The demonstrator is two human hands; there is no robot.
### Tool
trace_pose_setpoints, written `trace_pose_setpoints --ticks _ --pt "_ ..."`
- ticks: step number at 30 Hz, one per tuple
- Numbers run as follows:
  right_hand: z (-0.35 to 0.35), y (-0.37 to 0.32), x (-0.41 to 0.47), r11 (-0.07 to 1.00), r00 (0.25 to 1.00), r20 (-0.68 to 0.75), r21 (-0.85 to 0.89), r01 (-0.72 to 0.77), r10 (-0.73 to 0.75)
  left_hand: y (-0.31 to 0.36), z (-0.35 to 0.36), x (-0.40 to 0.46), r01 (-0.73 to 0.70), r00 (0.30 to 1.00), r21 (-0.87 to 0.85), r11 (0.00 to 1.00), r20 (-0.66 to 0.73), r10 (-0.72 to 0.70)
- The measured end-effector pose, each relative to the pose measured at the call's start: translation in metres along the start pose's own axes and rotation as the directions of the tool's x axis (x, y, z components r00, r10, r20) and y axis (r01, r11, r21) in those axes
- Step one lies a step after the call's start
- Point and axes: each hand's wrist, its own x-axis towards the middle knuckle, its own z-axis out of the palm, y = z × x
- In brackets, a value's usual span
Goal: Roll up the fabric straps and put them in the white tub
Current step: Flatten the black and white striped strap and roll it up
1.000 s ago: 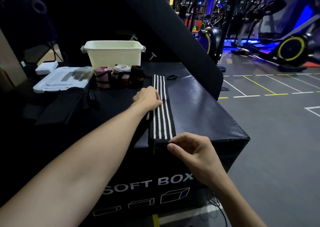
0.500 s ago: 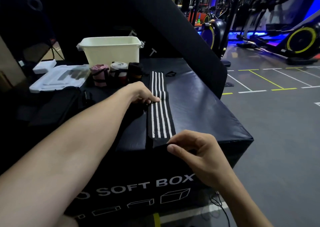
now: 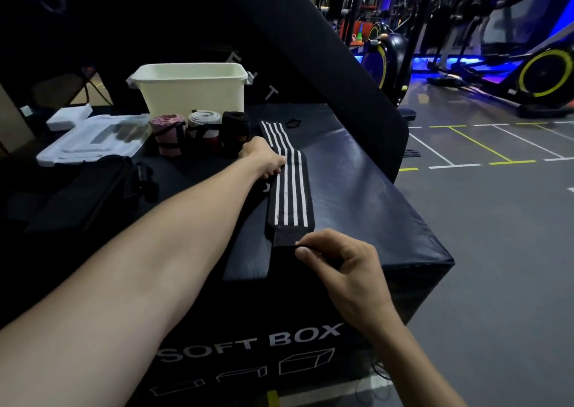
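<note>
Striped strap [image 3: 290,189], right hand [image 3: 338,263] pinching end

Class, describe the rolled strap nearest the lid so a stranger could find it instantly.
Find the white tub on the black box. Three rolled straps stand in front of it. The pink roll is leftmost, beside the white lid; its neighbours are grey and black.

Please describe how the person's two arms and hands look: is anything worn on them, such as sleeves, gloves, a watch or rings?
Both forearms are bare as far as the picture shows; no sleeve edge is in view. The left hand and the right hand wear no gloves. No watch, bracelet or band shows on either wrist, and no ring is visible on the fingers that can be seen. The nails look short and unpainted.
</note>
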Motion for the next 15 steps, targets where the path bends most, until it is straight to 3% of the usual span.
trace_pose_setpoints --ticks 4,7,9,12,15 --pt "0.001 -0.001 -0.003 1.000 1.000 -0.002 0.000 -0.011 0.011 -0.005 -0.020 -0.021 -0.063 0.990 -0.135 0.989 0.119 0.080" --pt "0.001 -0.001 -0.004 1.000 1.000 0.001 0.003 -0.024 0.024 -0.026 -0.040 -0.062 -0.346 0.938 -0.095 0.934 -0.025 0.345" --pt "0.001 -0.003 -0.004 1.000 1.000 0.001 0.010 -0.023 0.023 -0.041 -0.050 -0.104 -0.534 0.833 -0.199 0.822 0.045 0.552" --pt "0.004 -0.006 -0.005 1.000 1.000 0.004 0.013 -0.020 0.020 -0.063 -0.054 -0.168 -0.515 0.747 -0.418 0.748 0.208 0.631" --pt "0.007 -0.008 -0.009 1.000 0.999 -0.019 0.001 -0.029 0.029 -0.085 -0.050 -0.196 -0.505 0.759 -0.427 0.750 0.194 0.621"
